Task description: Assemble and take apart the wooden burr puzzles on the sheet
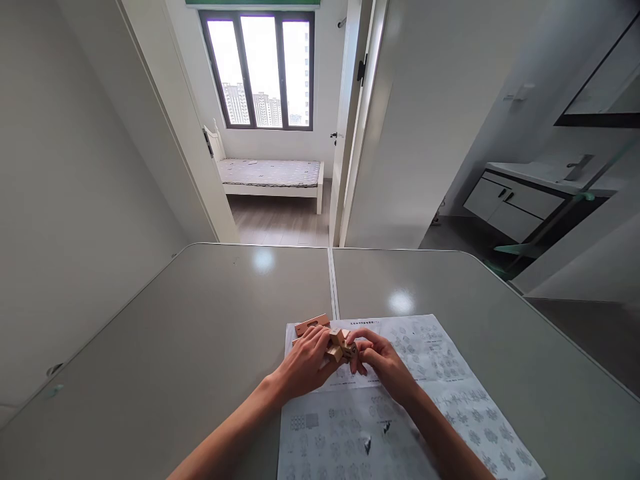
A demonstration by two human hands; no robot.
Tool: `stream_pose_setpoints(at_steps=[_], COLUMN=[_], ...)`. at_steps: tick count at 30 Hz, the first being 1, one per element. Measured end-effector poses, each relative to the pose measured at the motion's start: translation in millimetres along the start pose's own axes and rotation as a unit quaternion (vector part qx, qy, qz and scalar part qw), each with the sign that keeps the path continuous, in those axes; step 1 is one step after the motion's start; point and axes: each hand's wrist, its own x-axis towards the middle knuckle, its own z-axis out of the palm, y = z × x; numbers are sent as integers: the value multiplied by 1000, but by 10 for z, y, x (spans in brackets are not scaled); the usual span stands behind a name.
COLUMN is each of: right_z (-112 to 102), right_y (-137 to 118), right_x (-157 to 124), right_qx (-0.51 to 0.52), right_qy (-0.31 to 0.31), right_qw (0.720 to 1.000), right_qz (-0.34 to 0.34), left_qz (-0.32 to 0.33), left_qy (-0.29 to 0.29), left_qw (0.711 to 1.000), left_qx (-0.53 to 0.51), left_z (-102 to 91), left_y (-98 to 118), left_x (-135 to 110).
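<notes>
Left hand [311, 357] palm down, fingers curled over and gripping a cluster of crossed light-brown wooden blocks [336, 352], which sits between both hands, above the upper part of the sheet. Right hand [381, 357] comes in from the other side, fingers bent, fingertips at the cluster's right end; can't tell if they actually pinch a block. Loose reddish-brown wooden bar with a dark cutout [311, 325] lies just beyond the left fingers, at the sheet's top left corner. Underneath: large white creased paper sheet printed with rows of small grey diagrams [320, 400], two small dark jagged marks near its lower middle, between the forearms. Sheet lies on a glossy grey-beige table with clipped far corners [225, 320], pale seam [331, 280] down the middle, two light reflections either side. Past the table, doorway with an open white door [345, 120]; inside, white bed frame with a pale patterned mattress [273, 173] under a dark-framed three-pane window [267, 70], high-rises outside. Far right, white vanity cabinet with dark trim [520, 203] and a faucet [580, 167] on top.
</notes>
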Motion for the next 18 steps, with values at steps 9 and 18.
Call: stream_pose_setpoints(at_steps=[9, 18], right_z=[23, 86], right_y=[-40, -97], right_x=[-14, 1], right_qx=[-21, -56], right_qy=[-12, 14], right_qw=[1000, 998], right_qz=[0, -3], left_qz=[-16, -23], left_qy=[28, 40], left_qw=[999, 999], left_qx=[18, 7], left_z=[10, 21], left_y=[2, 2], left_x=[13, 11])
